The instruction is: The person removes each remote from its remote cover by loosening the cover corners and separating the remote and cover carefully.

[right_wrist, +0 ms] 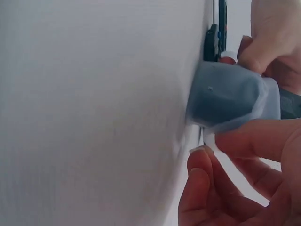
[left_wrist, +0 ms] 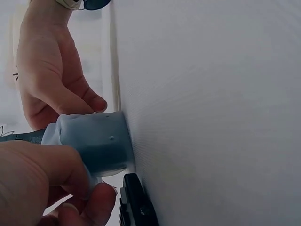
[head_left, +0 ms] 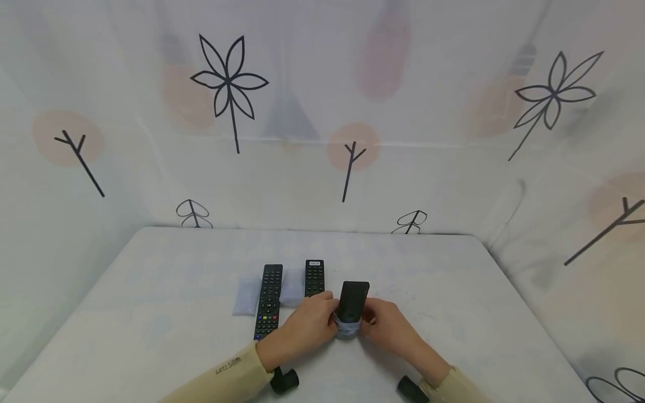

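A black remote control [head_left: 353, 299] stands on end on the table, its back towards the head camera. A translucent bluish sleeve-like cover [head_left: 347, 329] is bunched around its lower end. From the left, my left hand [head_left: 312, 319] pinches the cover between thumb and curled fingers. My right hand [head_left: 390, 330] pinches the cover's edge from the other side. In the left wrist view the cover's closed end [left_wrist: 106, 141] meets the table surface. The right wrist view shows folds in the cover [right_wrist: 225, 92] near its rim. The remote's lower end shows dark through it.
Left of my hands lie a long black remote [head_left: 269, 296] and a shorter black remote [head_left: 314, 276] on the white table [head_left: 191, 313]. Two pale, flat covers [head_left: 246, 295] lie beside them. A patterned cloth [head_left: 302, 112] hangs behind the table.
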`<state>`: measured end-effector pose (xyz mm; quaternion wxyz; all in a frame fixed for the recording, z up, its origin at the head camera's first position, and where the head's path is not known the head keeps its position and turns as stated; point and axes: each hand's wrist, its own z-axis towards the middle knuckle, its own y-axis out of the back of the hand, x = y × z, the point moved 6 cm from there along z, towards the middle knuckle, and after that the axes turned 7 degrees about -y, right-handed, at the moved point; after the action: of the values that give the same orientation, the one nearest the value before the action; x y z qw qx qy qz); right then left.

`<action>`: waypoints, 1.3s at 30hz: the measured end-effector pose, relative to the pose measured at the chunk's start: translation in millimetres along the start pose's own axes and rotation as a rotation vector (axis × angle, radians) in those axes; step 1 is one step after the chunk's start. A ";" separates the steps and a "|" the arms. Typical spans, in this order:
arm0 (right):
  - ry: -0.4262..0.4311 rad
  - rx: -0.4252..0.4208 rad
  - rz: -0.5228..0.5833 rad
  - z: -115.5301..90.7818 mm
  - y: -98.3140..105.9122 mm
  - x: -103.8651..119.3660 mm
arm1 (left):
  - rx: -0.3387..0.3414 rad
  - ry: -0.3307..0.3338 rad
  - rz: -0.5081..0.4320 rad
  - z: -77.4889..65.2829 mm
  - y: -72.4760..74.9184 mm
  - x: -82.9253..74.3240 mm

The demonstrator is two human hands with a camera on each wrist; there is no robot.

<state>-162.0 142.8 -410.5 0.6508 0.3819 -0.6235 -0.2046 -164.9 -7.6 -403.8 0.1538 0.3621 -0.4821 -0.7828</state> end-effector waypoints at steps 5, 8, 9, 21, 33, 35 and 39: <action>0.022 -0.034 0.041 -3.1 11.0 0.0 | 0.018 0.030 0.000 -0.3 -1.3 0.9; 0.039 -0.081 0.063 -7.4 21.2 2.0 | 0.028 0.042 0.004 -0.6 -2.0 0.5; 0.037 -0.097 0.075 -8.7 24.9 2.9 | 0.029 0.044 0.008 -0.6 -2.2 0.3; 0.020 -0.261 0.365 -25.1 54.7 21.9 | 0.055 0.082 0.003 -1.2 -1.4 -1.7; 0.073 -0.305 0.485 -30.1 50.2 32.7 | 0.012 0.069 -0.038 1.8 2.2 -1.2; 0.057 -0.307 0.491 -30.0 50.1 31.7 | -0.008 0.065 -0.063 2.1 3.7 -0.4; 0.053 -0.324 0.493 -29.6 53.9 29.2 | -0.063 0.055 -0.137 2.4 8.3 1.5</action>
<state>-140.6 161.9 -348.8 0.7493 0.1152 -0.6396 -0.1272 -168.5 -11.0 -396.5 0.1243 0.4105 -0.4267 -0.7962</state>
